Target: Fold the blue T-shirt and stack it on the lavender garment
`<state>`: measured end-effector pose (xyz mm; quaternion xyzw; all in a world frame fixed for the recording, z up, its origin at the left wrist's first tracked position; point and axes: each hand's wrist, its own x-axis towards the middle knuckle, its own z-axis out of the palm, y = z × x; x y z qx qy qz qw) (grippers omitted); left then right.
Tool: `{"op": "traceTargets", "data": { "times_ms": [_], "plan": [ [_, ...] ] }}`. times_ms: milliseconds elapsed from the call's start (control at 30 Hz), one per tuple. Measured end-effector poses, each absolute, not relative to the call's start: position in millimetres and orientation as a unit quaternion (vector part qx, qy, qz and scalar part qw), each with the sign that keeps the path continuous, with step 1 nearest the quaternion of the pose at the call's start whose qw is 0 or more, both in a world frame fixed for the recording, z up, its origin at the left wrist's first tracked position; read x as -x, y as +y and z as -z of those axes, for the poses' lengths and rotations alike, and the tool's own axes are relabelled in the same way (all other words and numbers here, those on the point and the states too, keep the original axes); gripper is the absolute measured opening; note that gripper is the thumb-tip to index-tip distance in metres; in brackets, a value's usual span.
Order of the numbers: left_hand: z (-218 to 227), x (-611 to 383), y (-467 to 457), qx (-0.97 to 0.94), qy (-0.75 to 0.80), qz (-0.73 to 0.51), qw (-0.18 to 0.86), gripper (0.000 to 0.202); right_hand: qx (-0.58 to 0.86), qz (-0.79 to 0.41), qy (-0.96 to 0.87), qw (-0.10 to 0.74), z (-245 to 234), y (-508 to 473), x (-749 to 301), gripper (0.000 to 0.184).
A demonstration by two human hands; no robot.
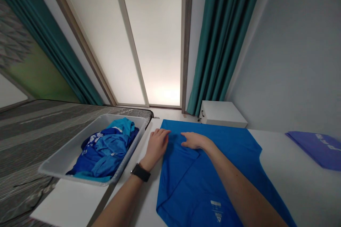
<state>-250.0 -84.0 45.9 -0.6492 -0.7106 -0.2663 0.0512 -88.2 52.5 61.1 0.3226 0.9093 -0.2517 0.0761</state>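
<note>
White surface (pixel 298 177) w/ blue tee (pixel 183 188) laid flat, one side folded in. L hand (pixel 157 145) open, palm down, fingertips on tee's far edge; R hand (pixel 195 140) open, flat on fold. Tee looks light, soft, limp, likely slips; best pinched at fold edge. Grey tray (pixel 57 161) beside it, blue clothes (pixel 103 152) heaped in.

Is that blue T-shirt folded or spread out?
Partly folded: the blue T-shirt lies flat, with one side turned over as a flap under the right hand.
</note>
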Motion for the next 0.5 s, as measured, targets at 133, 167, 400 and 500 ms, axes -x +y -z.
{"op": "traceTargets", "data": {
  "times_ms": [133,167,400,500],
  "plan": [
    [-38.4,285.8,-71.4,0.604,-0.728,0.323,0.017,0.025,-0.317,0.259,0.908,0.089,-66.1,50.8,86.2,0.07],
    [-34.6,290.7,-69.4,0.6,-0.728,0.331,0.01,0.025,-0.315,0.261,0.907,0.094,-67.6,50.2,85.6,0.071],
    [-21.4,295.0,-65.9,0.61,-0.724,0.322,-0.002,0.023,-0.322,0.271,0.902,0.099,-74.9,47.6,83.8,0.075],
    [-21.7,297.4,-66.6,0.599,-0.732,0.324,-0.015,0.023,-0.329,0.275,0.898,0.101,-77.0,46.9,83.1,0.075]
  ]
}}
